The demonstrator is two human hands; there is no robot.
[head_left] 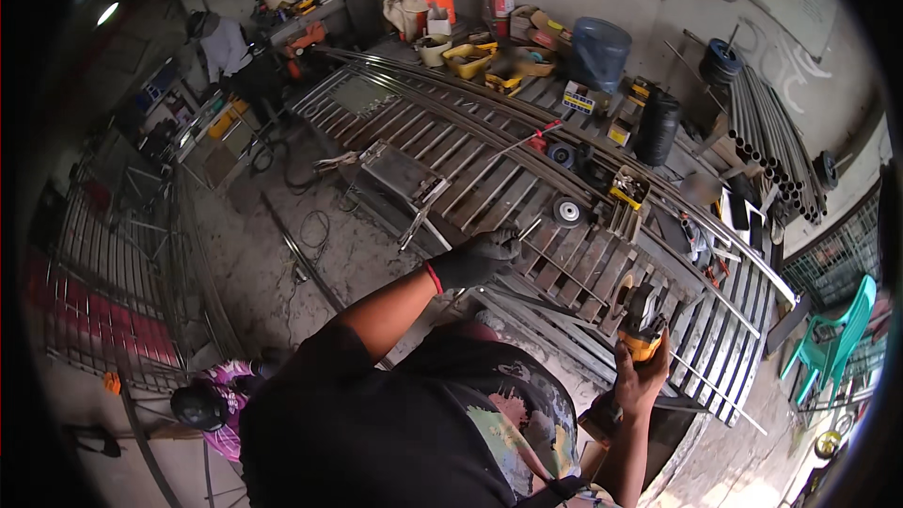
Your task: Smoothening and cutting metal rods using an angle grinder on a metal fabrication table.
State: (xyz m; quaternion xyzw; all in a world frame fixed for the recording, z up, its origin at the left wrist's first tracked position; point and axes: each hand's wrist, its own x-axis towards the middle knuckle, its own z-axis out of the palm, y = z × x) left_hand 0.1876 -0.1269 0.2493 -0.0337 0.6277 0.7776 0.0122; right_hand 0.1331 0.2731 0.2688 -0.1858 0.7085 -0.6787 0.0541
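Over ribbed steel gate (527,179), gloved left hand (475,259), yellow grinder (642,320)

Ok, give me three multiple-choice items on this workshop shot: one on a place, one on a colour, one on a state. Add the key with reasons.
1. Where does the bundle of round metal pipes lie?
A. At the right, along the wall
B. On the green chair
C. Under the blue barrel

2. What colour is the plastic chair?
A. Red
B. Green
C. White

3. What is the state of the right hand?
A. Open and free
B. Bare, gripping a yellow and black angle grinder
C. Gloved, resting flat on the floor

Key: 1 A, the pipes run beside the wall at the right. 2 B, the chair is plainly green. 3 B, bare fingers wrap the tool, while the left hand wears the black glove and touches the metal gate.
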